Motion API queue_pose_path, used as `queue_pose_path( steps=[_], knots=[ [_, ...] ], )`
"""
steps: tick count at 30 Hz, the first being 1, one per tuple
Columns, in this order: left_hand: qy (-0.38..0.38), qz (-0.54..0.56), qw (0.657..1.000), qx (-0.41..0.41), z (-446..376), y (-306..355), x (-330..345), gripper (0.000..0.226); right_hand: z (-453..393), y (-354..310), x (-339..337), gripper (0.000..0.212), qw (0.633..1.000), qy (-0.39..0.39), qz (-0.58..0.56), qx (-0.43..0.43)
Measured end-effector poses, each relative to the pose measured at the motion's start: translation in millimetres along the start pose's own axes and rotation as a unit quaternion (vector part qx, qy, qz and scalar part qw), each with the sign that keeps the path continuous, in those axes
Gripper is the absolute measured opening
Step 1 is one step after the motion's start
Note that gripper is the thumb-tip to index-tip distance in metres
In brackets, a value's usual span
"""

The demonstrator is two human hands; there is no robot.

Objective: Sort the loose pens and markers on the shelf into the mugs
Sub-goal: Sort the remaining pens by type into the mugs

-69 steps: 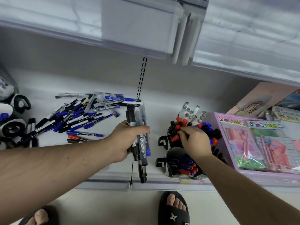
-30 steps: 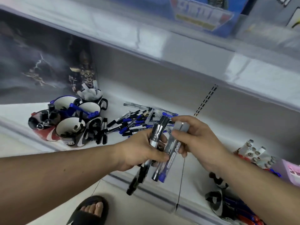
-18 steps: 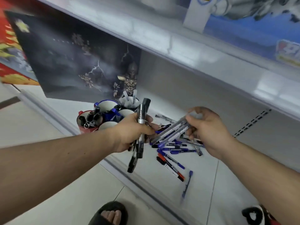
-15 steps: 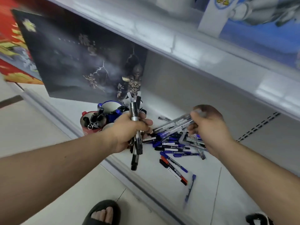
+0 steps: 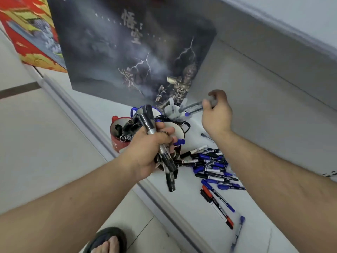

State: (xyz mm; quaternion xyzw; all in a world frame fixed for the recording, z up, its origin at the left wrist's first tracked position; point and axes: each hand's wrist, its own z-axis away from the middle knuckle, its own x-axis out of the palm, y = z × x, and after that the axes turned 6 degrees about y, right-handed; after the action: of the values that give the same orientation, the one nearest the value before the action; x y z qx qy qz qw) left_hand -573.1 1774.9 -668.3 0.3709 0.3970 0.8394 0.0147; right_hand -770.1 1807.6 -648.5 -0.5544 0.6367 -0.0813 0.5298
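My left hand point(image 5: 148, 152) grips a bundle of black-capped markers point(image 5: 149, 123), held upright in front of a cluster of mugs. A red mug point(image 5: 116, 137) holds black markers; a blue-rimmed mug point(image 5: 157, 111) and a white mug point(image 5: 178, 129) stand behind my hand. My right hand point(image 5: 217, 114) pinches two grey-and-blue pens point(image 5: 193, 107) with their tips over a far mug point(image 5: 171, 111) that holds grey pens. A pile of loose blue, black and red markers point(image 5: 211, 165) lies on the white shelf point(image 5: 255, 161) under my right forearm.
A large dark box point(image 5: 127, 42) with lightning art stands behind the mugs, and a red box point(image 5: 31, 33) lies to its left. The shelf's front rail point(image 5: 91, 125) runs diagonally. My sandalled foot point(image 5: 109, 241) is on the tiled floor below.
The view swung left to the mug cluster. My right hand pulled two grey pens out of the left hand's bundle and carried them over the far mug. My left hand keeps the black markers.
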Motion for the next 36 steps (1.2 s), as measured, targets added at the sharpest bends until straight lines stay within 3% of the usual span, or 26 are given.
queue_pose_path(
  steps=[7,10,12,15,19,24,26,28,29,31,36],
  knots=[
    [0.02,0.008,0.999,0.038,-6,19,-12,0.034,-23,6,56,0.022,0.995,-0.086,0.042,-0.022],
    [0.022,0.014,0.999,0.041,-10,21,-19,0.034,-25,14,76,0.022,0.984,-0.157,0.084,-0.014],
    [0.02,0.009,0.999,0.042,-11,19,-22,0.036,-22,22,89,0.024,0.968,-0.183,0.164,-0.055],
    [0.025,0.004,0.999,0.038,-10,17,-23,0.036,-12,32,98,0.042,0.916,-0.227,0.318,-0.092],
    [0.017,0.003,0.999,0.028,-7,13,-20,0.036,-9,36,95,0.079,0.902,-0.272,0.332,-0.042],
    [0.009,0.0,1.0,0.017,-2,4,-13,0.037,-15,9,78,0.087,0.842,-0.381,0.383,0.004],
    [0.006,0.0,1.0,0.017,0,1,-8,0.038,-12,-9,65,0.082,0.881,-0.33,0.339,0.001],
    [0.0,0.009,1.0,0.014,2,0,-3,0.035,2,-28,42,0.066,0.955,-0.229,0.185,0.038],
    [-0.004,0.015,1.0,0.013,3,-1,-1,0.034,13,-37,25,0.055,0.972,-0.205,0.08,0.082],
    [-0.011,0.028,0.999,0.013,6,-2,4,0.033,42,-50,-13,0.031,0.957,-0.23,-0.064,0.166],
    [-0.013,0.046,0.999,-0.01,14,-20,20,0.032,115,-49,-73,0.015,0.889,-0.345,-0.144,0.262]
  ],
)
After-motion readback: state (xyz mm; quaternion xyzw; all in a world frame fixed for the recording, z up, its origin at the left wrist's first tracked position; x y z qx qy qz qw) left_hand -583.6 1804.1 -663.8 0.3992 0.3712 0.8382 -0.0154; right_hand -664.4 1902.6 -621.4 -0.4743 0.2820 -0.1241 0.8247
